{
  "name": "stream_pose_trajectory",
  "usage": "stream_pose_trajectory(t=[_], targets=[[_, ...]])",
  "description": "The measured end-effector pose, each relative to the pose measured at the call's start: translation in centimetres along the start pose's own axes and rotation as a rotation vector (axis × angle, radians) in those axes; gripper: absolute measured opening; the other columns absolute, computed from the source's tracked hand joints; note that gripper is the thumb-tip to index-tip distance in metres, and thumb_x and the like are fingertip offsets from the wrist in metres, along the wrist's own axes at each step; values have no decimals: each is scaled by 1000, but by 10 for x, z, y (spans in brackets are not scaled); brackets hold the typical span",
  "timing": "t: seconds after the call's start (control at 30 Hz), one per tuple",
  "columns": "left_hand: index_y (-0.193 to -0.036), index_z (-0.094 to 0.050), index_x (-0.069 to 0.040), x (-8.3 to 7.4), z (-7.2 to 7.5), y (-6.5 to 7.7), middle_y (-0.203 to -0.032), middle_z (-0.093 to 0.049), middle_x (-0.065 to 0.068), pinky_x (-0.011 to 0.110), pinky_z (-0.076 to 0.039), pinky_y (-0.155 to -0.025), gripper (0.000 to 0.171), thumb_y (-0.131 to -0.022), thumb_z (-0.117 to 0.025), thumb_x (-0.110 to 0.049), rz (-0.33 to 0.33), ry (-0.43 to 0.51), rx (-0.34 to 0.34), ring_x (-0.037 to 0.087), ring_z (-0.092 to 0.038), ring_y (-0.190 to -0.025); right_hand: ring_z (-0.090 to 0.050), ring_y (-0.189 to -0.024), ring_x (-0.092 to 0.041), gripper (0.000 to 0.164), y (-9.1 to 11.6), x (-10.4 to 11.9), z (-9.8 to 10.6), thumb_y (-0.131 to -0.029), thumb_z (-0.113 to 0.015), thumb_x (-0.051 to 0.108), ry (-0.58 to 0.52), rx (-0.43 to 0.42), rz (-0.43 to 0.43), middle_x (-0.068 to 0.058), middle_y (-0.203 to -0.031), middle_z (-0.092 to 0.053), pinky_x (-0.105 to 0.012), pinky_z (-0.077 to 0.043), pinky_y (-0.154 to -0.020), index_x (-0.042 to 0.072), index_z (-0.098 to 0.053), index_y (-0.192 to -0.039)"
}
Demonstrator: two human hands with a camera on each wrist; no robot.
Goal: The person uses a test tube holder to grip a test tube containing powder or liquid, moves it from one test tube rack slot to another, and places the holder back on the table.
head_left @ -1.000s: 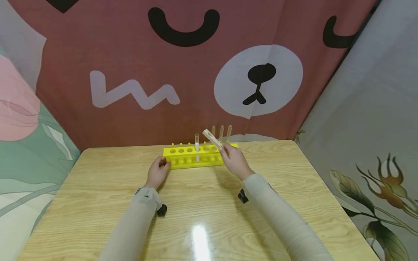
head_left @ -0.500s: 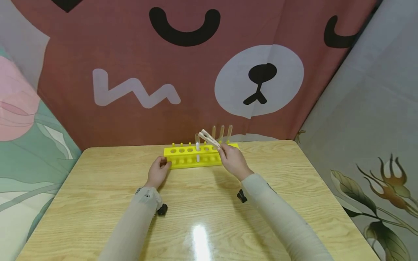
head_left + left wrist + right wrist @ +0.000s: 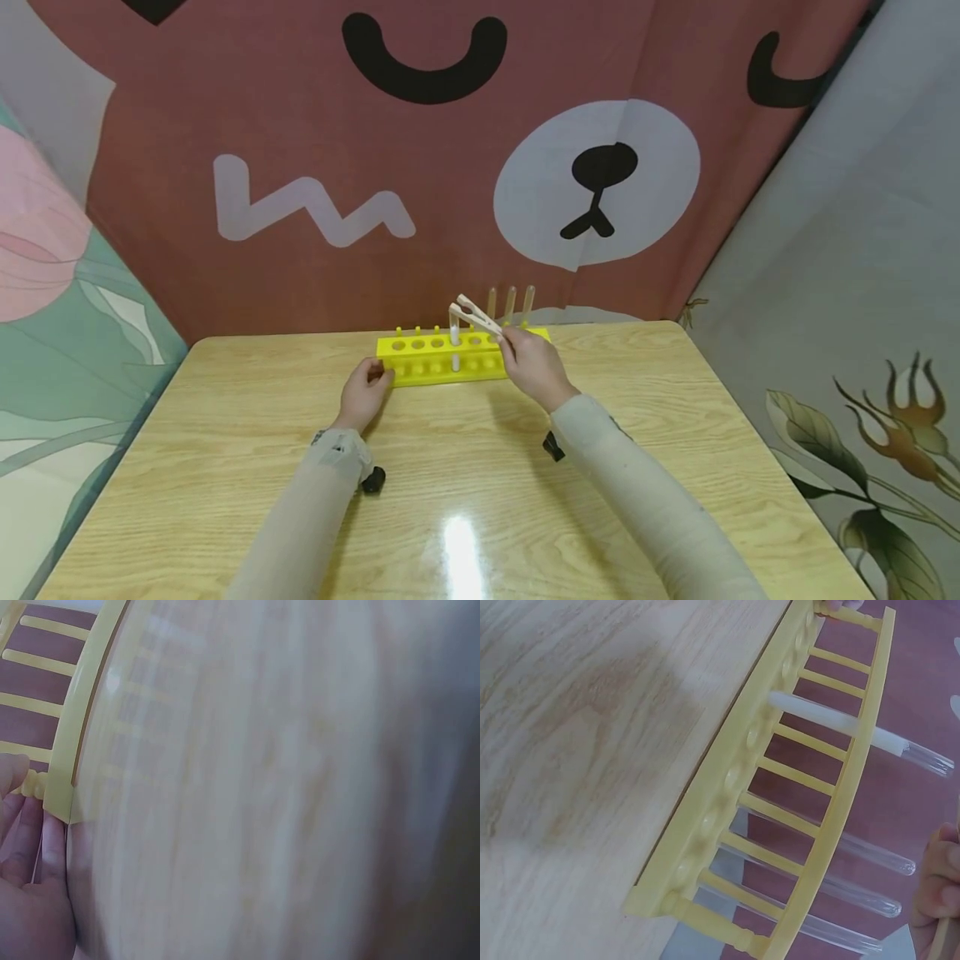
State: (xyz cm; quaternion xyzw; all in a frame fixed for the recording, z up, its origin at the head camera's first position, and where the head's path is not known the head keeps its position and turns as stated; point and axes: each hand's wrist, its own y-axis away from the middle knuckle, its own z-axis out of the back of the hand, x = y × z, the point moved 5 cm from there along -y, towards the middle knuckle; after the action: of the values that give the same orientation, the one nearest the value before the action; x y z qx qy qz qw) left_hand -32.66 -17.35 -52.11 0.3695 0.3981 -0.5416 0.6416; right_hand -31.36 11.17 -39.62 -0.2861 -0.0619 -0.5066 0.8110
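Observation:
A yellow test tube rack (image 3: 420, 354) stands at the back of the table. My left hand (image 3: 363, 394) grips its left end; in the left wrist view the thumb and fingers (image 3: 52, 847) are around the end post. One test tube (image 3: 454, 337) with white contents stands upright in a middle hole, as the right wrist view also shows. My right hand (image 3: 536, 367) holds a wooden test tube clamp (image 3: 486, 322) by its rear end. The clamp's prongs are spread, and the nearer tip overlaps the tube's mouth in the head view. Only the clamp's handle (image 3: 939, 943) shows in the right wrist view.
Three clear, inverted test tubes (image 3: 511, 304) sit on pegs at the rack's back right. Behind the wood-grain table (image 3: 450, 467) hangs a red cloth (image 3: 300, 283) with a bear print. Patterned cloths hang at both sides.
The clamp has moved left from beside the rack's right half to the white-filled tube's mouth, and its prongs have spread apart. The left hand stays on the rack's end.

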Motion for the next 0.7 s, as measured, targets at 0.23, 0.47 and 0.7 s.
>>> stream_pose_trajectory(t=[0.23,0.47,0.7], targets=[[-128,-54,0,-1,0,-1,-135,-55,21,49,-43,-109,29,-104,-56,-18,1,5,0,35,-51,-127,-38,-51,-13,17,-4,7,2,-105,-57,14,62,-15,64,-1,-65,-48,-26,-35,-48,2,-66,-96],[-125,-55,0,-2,0,0,-132,-56,21,49,-43,-109,27,-104,-58,-16,-3,4,-3,35,-52,-126,-38,-50,-13,18,-9,7,0,-105,-57,12,78,2,62,-1,-63,-47,-26,-34,-47,4,-64,-90],[-124,-55,0,0,0,-1,-131,-57,22,49,-44,-108,26,-104,-58,-16,-12,4,0,36,-52,-124,-36,-49,-13,22,-12,9,-3,-104,-57,12,79,7,80,-1,-61,-43,-26,-31,-46,7,-59,-83]])
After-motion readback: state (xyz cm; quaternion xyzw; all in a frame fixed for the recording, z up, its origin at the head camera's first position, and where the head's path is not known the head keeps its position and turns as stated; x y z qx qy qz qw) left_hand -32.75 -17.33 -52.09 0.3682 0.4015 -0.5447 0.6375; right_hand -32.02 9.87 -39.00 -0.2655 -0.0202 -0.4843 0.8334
